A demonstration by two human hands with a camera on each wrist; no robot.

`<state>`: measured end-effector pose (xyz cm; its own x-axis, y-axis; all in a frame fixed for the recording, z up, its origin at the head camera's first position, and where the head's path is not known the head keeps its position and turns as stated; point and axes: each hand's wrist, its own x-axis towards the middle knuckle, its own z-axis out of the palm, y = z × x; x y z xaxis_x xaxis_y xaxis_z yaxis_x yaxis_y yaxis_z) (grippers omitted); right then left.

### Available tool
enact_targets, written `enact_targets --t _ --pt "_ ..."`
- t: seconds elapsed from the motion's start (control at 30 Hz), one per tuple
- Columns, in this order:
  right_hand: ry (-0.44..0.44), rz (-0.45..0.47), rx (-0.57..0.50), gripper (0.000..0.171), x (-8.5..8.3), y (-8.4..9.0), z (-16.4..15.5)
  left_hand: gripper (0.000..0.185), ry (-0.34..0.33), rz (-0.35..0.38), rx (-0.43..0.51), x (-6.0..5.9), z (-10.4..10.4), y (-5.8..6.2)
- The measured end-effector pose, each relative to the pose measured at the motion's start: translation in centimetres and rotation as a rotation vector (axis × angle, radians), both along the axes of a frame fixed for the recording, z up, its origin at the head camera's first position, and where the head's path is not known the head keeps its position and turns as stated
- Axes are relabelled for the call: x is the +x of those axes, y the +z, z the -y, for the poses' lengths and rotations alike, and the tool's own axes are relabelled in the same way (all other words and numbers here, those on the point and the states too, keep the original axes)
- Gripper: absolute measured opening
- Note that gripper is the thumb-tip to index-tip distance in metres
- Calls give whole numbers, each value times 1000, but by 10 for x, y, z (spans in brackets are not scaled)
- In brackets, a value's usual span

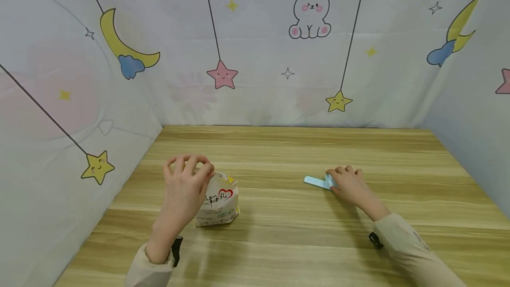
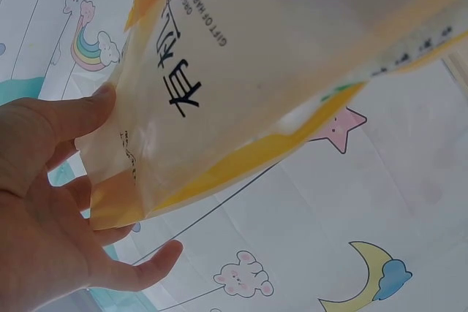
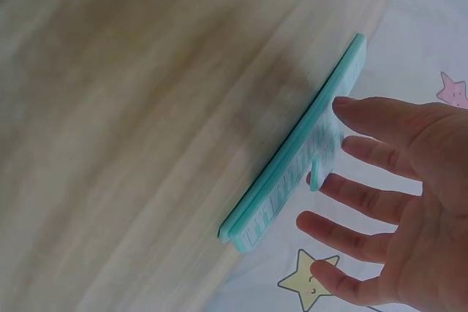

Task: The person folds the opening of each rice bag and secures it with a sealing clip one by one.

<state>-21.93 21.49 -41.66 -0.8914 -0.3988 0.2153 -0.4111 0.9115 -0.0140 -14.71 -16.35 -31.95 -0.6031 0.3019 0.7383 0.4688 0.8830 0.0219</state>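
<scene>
A pale wooden table sits inside a nursery-print curtain of moons, stars and a rabbit. From the head view, the left hand hovers at the top of a small white-and-yellow stand-up pouch with a red heart on its front; the fingers curl over the pouch's upper edge, and the pouch stands on the table just under them. Well apart to the right, the right hand lies low on the wood, its fingertips over one end of a flat light-blue sealing clip whose free end pokes out past the fingers toward the pouch.

At the left wrist, the pouch fills the frame, thumb against one face and fingers loosely spread beneath; whether they truly pinch it I cannot tell. It looks like thin, crinkly film, light and soft, best taken at the stiffer top seam.

At the right wrist, the clip lies flat on the table, with the right hand's fingers straight and spread, touching its near side. It seems rigid, thin plastic, light and apt to slide, so the long edges offer the hold.
</scene>
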Motion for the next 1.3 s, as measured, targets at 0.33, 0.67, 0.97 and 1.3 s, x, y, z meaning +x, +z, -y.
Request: enact_targets --t 0.33,0.67,0.97,1.3 --pt "-4 -20 36 44 -1 -3 1 11 2 -7 3 0 0 -1" --pt "-6 -40 32 44 -1 -2 2 10 5 1 0 1 0 0" --pt "-4 -54 25 39 -2 -5 3 9 11 5 -7 0 0 0" --pt "-12 -20 2 37 -3 -4 5 7 10 5 -5 -1 0 1"
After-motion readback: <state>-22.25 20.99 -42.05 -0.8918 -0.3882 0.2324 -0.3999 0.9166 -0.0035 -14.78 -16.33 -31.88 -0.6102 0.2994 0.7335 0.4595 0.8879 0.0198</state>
